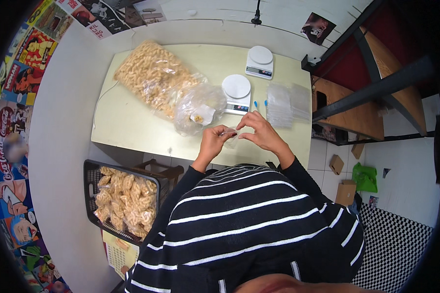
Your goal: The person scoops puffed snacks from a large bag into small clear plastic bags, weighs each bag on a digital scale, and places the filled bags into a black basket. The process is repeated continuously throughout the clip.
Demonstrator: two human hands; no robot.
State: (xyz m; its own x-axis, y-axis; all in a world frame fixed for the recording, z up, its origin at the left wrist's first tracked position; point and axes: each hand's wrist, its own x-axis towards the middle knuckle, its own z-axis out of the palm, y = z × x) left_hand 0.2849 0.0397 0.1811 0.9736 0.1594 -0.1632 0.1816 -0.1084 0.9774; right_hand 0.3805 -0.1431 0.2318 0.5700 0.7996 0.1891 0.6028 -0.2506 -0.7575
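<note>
Over the table's front edge, my left hand [212, 146] pinches a small clear plastic bag [233, 142]. From the other side my right hand [265, 134] has its thumb and forefinger closed at the bag's edge. The thin film is hard to make out between the fingertips. Just beyond my left hand lies the crumpled open mouth of a large clear sack [149, 73] full of tan puffed snacks. A white scoop-like piece [203, 115] with a few snacks rests in that mouth. Nearest beyond my right hand is a white kitchen scale [237, 88].
A second kitchen scale [260, 61] stands farther back. Flat clear bags [279, 105] lie at the right, beside two small blue-tipped items. At my lower left, a black crate [90, 195] holds several filled snack bags [127, 200]. Dark shelving [371, 97] borders the table's right side.
</note>
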